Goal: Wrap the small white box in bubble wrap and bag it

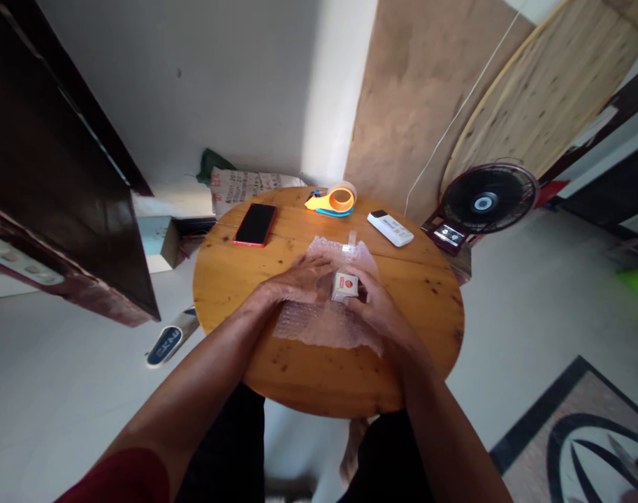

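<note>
One small, sharp-edged box (344,287) is pinched in my right hand (375,300), over bumpy bubble wrap (326,327). My left hand (302,281) lies spread.

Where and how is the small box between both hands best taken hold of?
Probably by the near and far sides of the small box, coming from the right: its flat, squared faces suit a pinch between thumb and fingers. The right hand sits that way, leaving the printed face uncovered, while the left hand spreads over the bubble wrap on the box's left.
</note>
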Demonstrator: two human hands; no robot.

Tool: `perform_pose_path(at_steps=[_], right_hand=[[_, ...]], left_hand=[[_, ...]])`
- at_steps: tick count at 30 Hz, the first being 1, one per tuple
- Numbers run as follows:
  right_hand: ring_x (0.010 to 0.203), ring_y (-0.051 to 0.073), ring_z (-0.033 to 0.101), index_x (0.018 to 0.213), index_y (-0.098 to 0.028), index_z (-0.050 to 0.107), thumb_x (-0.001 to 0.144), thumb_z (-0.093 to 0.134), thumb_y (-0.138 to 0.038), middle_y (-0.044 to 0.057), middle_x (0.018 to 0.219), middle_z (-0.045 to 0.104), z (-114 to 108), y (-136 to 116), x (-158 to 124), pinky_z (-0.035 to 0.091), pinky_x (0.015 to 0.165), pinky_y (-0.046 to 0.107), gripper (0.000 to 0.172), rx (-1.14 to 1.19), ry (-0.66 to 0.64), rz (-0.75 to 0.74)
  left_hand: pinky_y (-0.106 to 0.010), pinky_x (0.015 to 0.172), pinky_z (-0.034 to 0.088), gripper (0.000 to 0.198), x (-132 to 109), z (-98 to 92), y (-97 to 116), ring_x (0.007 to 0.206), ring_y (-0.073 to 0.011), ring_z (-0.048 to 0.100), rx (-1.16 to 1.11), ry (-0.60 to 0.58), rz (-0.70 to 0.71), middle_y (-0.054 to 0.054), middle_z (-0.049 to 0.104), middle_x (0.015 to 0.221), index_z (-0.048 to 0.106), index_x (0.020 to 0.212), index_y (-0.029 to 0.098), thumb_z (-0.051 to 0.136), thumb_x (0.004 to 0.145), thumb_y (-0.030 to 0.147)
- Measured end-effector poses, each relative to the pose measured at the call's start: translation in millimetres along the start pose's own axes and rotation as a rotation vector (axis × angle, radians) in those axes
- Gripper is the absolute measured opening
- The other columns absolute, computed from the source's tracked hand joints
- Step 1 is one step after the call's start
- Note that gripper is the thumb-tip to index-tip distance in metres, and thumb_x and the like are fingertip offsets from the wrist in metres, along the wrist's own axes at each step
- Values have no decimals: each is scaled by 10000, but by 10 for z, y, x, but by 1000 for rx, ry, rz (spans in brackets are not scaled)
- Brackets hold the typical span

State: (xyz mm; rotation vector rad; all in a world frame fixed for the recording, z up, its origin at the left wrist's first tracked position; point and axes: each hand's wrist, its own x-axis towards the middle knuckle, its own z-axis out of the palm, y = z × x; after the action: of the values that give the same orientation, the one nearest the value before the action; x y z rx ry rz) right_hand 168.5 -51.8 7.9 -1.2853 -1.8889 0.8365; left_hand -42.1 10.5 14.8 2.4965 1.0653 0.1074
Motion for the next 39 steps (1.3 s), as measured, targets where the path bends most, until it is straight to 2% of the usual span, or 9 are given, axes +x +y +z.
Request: perform_pose_path(at_steps=[2, 7, 18, 28, 31, 33, 35, 37, 39], right_hand=[[1145, 232, 549, 1316, -270, 485, 737, 600, -173, 46, 1288, 576, 10, 61, -2, 432, 984, 405, 598, 8, -6, 15], [1031, 222, 599, 1222, -242, 554, 748, 608, -202, 51, 1172, 630, 28, 65, 0, 469, 918, 398, 479, 0, 18, 41], [1065, 223, 581, 1246, -252, 548, 776, 588, -200, 50, 1216, 618, 49, -34, -8, 461, 919, 376, 475, -42, -18, -13], [1093, 234, 570, 1297, -260, 517, 777, 584, -198, 54, 1257, 597, 49, -8, -2, 446, 947, 404, 528, -122, -11, -33], [1165, 238, 528, 1310, -276, 501, 775, 605, -216, 49, 1314, 549, 56, -53, -16, 426, 981, 403, 548, -131, 24, -52], [1199, 238, 498, 1271, -285, 522, 777, 614, -225, 46, 1314, 532, 43, -133, -43, 417, 992, 398, 506, -160, 90, -76], [1142, 239, 523, 1168, -277, 570, 789, 612, -238, 51, 1211, 574, 5, -243, -92, 432, 960, 396, 383, -215, 113, -92], [1036, 236, 560, 1043, -259, 602, 791, 624, -260, 50, 1074, 613, -54, -359, -160, 454, 904, 391, 253, -273, 14, -122], [1006, 235, 564, 964, -246, 614, 771, 658, -275, 49, 1045, 614, -120, -454, -238, 457, 884, 383, 200, -317, -116, -167]], left_hand=[[-507, 1164, 92, 790, 0, 10, -15, 1455, -291, 129, -11, 7, 4, -100, 241, 1561, 283, 1465, 243, 589, 756, 408], [-531, 1159, 99, 821, 7, 42, -44, 1449, -316, 146, -28, 28, 8, -125, 252, 1553, 305, 1454, 223, 625, 723, 414], [-527, 1160, 99, 816, 5, 41, -47, 1447, -317, 150, -39, 24, 4, -113, 251, 1556, 306, 1451, 234, 625, 711, 360], [-528, 1157, 105, 806, 26, 85, -114, 1449, -309, 143, -31, 43, 41, -98, 248, 1558, 311, 1445, 274, 629, 709, 361], [-528, 1157, 119, 792, 19, 68, -92, 1442, -314, 168, -37, 52, 42, -92, 266, 1552, 317, 1445, 267, 620, 716, 332], [-520, 1155, 148, 748, 6, 42, -68, 1430, -310, 205, -58, 70, 64, -71, 302, 1538, 340, 1433, 280, 606, 735, 325], [-509, 1156, 173, 699, -9, 3, -44, 1418, -306, 240, -99, 99, 77, -56, 348, 1515, 385, 1408, 281, 608, 747, 327], [-498, 1160, 190, 666, -23, -43, -29, 1409, -310, 264, -156, 142, 71, -62, 380, 1496, 435, 1378, 254, 625, 742, 314], [-485, 1163, 205, 641, -30, -86, -25, 1402, -311, 279, -225, 201, 102, -57, 395, 1487, 471, 1352, 234, 632, 732, 264]])
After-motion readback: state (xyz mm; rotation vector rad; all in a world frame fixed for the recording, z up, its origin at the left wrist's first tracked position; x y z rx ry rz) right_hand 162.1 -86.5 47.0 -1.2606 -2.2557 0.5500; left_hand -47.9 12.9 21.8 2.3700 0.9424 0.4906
